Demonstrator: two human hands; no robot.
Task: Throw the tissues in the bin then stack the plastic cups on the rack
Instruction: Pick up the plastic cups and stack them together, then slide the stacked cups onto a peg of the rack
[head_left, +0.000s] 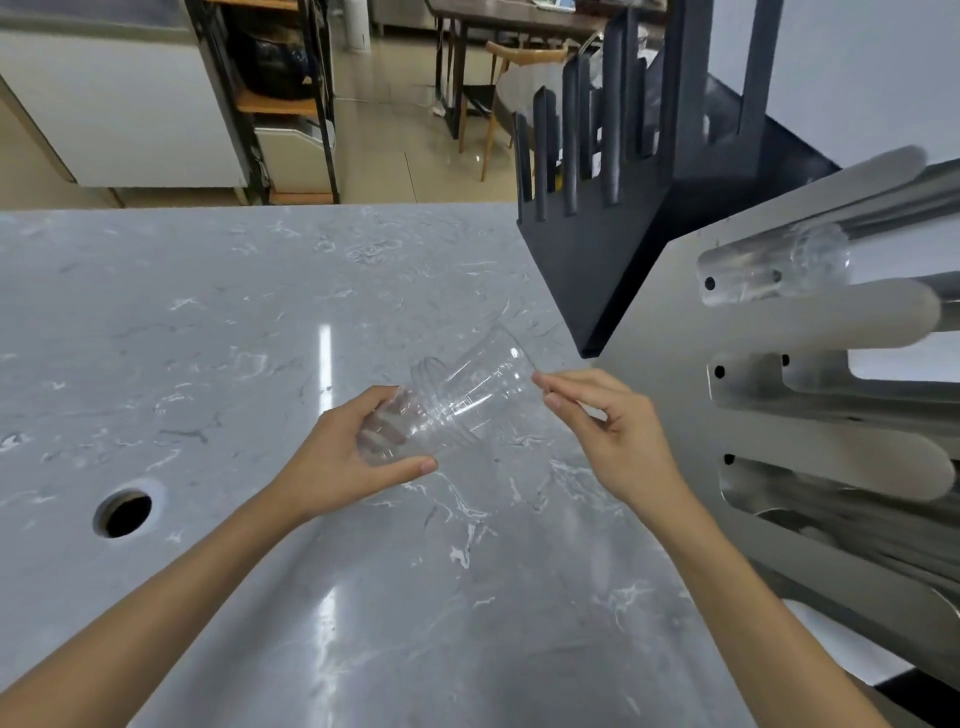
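A nested stack of clear plastic cups (457, 400) lies tilted above the grey marble counter (260, 322), rims pointing up and right. My left hand (353, 457) is shut around the base end of the stack. My right hand (608, 426) pinches the rim of the outermost cup with thumb and forefinger. To the right stands the silver metal rack (675, 322) with long horizontal slots. One clear cup (774, 270) sits in its top slot. No tissues are in view.
A round hole (124, 512) is cut in the counter at the left. A dark slotted rack (597, 208) stands behind the silver one. Beyond the counter's far edge are a tiled floor, shelving, a wooden chair and a table.
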